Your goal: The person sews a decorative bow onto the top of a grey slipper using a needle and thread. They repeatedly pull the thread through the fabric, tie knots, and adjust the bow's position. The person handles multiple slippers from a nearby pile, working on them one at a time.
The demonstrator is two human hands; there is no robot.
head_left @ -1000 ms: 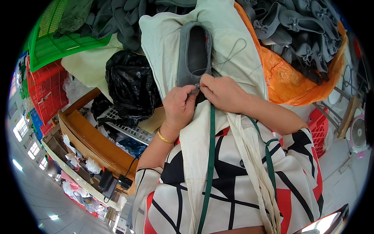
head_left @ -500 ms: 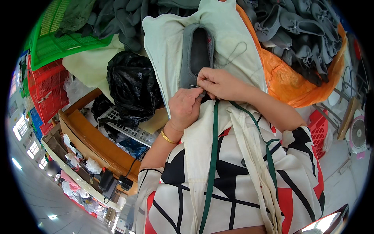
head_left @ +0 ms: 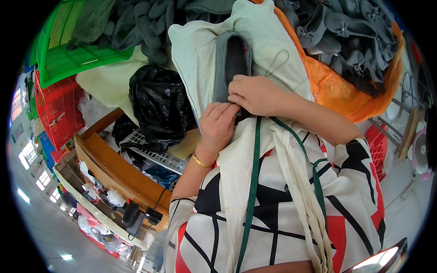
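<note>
A grey slip-on shoe (head_left: pixel 221 63) with a dark insole lies on a pale cloth-covered pad (head_left: pixel 195 45), its near end toward me. My left hand (head_left: pixel 218 122) grips that near end from the left, fingers bent over the edge. Coming in from the right, my right hand (head_left: pixel 255 95) is closed in a pinch at the shoe's opening, against the left fingertips. What sits between its fingertips is hidden. A loop of dark thread (head_left: pixel 277 63) lies on the pad right of the shoe.
Grey shoes with bows (head_left: pixel 350 27) fill an orange sack (head_left: pixel 337 100) at right; more grey shoes (head_left: pixel 150 34) pile up at the far left. A green basket (head_left: pixel 86 57), a red crate (head_left: pixel 57 107), a black plastic bag (head_left: pixel 159 104) and a wooden drawer (head_left: pixel 118 159) stand left.
A thin needle showed between my hands earlier; it is out of sight now. The right fingers have closed down nearer the left ones. The view has shifted slightly.
</note>
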